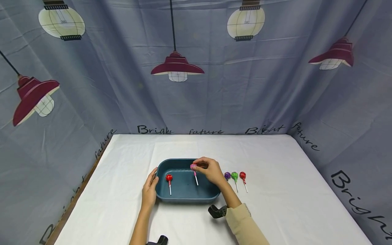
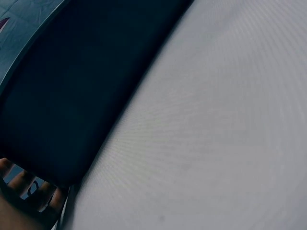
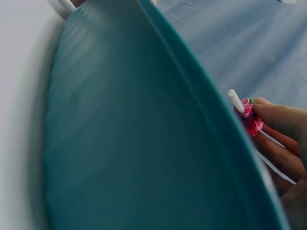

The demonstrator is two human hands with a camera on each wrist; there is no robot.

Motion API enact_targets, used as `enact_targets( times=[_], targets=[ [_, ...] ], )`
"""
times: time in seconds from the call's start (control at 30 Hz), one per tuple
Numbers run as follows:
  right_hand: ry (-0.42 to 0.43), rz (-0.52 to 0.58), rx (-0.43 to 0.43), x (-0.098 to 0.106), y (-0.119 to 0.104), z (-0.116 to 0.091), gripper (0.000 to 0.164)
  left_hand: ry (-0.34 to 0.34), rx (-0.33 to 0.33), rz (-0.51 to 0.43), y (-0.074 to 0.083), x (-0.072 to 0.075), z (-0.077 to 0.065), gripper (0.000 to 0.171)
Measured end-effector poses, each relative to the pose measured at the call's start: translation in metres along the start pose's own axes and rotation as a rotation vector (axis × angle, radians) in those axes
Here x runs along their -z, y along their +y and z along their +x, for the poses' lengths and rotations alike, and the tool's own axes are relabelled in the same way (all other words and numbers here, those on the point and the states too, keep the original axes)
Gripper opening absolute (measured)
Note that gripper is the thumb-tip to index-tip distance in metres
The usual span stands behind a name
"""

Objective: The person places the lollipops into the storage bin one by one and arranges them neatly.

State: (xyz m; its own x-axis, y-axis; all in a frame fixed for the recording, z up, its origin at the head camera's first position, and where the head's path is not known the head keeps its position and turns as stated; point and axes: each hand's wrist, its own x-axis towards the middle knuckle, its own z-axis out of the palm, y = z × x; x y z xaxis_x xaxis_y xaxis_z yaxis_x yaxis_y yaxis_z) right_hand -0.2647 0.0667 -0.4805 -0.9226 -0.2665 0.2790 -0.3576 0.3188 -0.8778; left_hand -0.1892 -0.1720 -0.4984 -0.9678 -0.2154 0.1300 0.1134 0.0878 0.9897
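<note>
One left hand (image 1: 149,192) is found at the left end of a blue-green tray (image 1: 183,192), which stands on a white-covered counter (image 1: 281,190). The left fingers lie against the tray's end wall, fairly straight and side by side, with the thumb at the rim; they carry no lollipop. A black wrist device (image 1: 158,240) sits below these fingers, at the near edge of the head view. Just right of the left fingers, inside the tray, lies a first red lollipop (image 1: 169,177), its white stick toward the near wall; nothing touches it. Farther right, over the tray's interior, a pink lollipop (image 1: 193,166) is pinched by its wrapped head between the thumb and fingers of the right hand (image 1: 211,172); the grip is narrow. Its stick slants down and toward the near side from those fingers, and in the right wrist view the stick's tip shows against the backdrop (image 3: 206,43), past the rim. A second black wrist device (image 1: 217,211) is noted below the right fingers, near the tray's near right corner. Right of the right fingers, outside the tray, three lollipops lie in a row: purple lollipop (image 1: 227,175), its stick mostly out of sight, then green lollipop (image 1: 234,175), then second red lollipop (image 1: 243,175), farthest from the fingers.
</note>
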Motion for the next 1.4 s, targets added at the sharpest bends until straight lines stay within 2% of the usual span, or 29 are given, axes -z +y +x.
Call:
enact_targets(
  times=[0.7,1.0,1.23,1.4],
  targets=[
    [-0.128,-0.086,0.070,-0.041,-0.015,0.022,0.018,0.012,-0.011,-0.001,-0.002,0.000,0.002,0.039],
    [-0.162,-0.097,0.058,-0.051,-0.014,0.026,0.019,-0.002,-0.008,-0.002,-0.002,0.000,0.003,0.040],
    [-0.194,-0.124,0.008,-0.057,-0.009,0.024,0.024,-0.006,-0.007,-0.014,-0.002,0.001,0.002,0.040],
    [-0.196,-0.146,-0.028,-0.060,-0.004,0.024,0.021,-0.007,-0.007,-0.011,-0.002,0.001,0.003,0.040]
  ],
)
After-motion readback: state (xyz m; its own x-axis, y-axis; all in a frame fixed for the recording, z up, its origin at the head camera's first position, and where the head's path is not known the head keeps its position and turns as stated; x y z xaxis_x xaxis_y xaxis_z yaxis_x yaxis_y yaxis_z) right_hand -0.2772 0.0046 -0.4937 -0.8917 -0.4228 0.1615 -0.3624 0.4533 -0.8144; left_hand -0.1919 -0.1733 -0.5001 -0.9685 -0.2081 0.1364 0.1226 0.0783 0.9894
